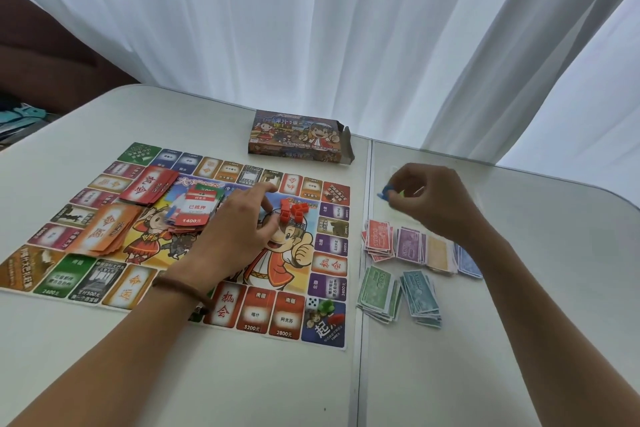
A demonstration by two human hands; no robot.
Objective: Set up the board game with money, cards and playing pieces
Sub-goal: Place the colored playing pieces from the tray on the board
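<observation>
Currently the step in hand appears to be laying out the plastic pieces. Red houses point(292, 210) lie heaped at the centre of the game board point(287, 317). The left grip point(239, 225) hovers over them, fingers loosely spread, holding nothing discernible. Off the board's right edge, beyond the money piles point(377, 288), the right grip point(429, 198) is curled and pinches a small blue piece point(385, 191). Judged next: carry it onto the board without disturbing the heap or the card decks point(149, 189).

white table point(242, 374) — board point(263, 314), box point(298, 137), banknote piles point(408, 246)
</observation>
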